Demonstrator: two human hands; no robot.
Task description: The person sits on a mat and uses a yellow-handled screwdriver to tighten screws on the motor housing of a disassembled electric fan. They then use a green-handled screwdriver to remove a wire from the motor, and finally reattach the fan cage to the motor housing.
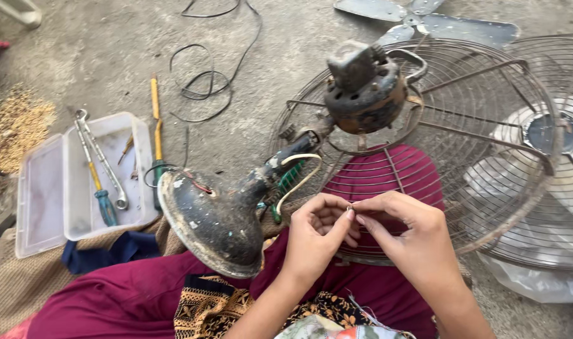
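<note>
Centrally, the left hand (314, 229) and right hand (407, 233) pinch a tiny part (350, 208) between closed fingertips. Best kept steady over the lap, beside the dismantled fan's motor (365, 88).

A clear plastic box (48, 188) lies open on the concrete floor (98, 56), holding a spanner (101, 163) and a blue-handled screwdriver (103, 201); black wire (201, 85) coils nearby; grey fan blades (424, 19) rest beyond; a white fan (543, 150) stands right.
</note>
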